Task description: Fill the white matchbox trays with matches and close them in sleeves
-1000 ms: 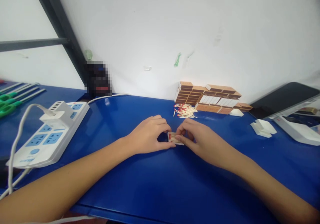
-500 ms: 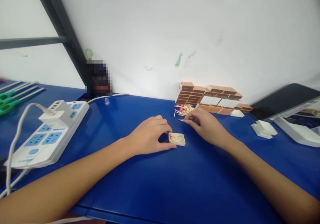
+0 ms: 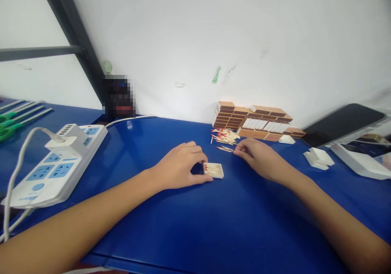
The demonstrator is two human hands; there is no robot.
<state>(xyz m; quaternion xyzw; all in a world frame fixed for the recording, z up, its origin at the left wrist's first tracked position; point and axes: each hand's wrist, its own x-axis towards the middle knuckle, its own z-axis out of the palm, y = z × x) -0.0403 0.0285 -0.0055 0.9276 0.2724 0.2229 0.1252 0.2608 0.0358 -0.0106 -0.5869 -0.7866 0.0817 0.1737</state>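
My left hand rests on the blue table with thumb and fingers closed round the left end of a small white matchbox tray that holds red-tipped matches. My right hand lies to the right of the tray, its fingertips pinched on a few matches at the near edge of a loose pile of matches. Behind the pile, stacked brown and white matchboxes stand against the wall.
A white power strip with a plugged adapter and cable lies at the left. Green-handled tools are at the far left. White box pieces, a dark tablet and a white device sit at the right.
My right hand left the tray, reached back to the match pile, and now draws a few matches toward me. My left hand stayed on the tray.
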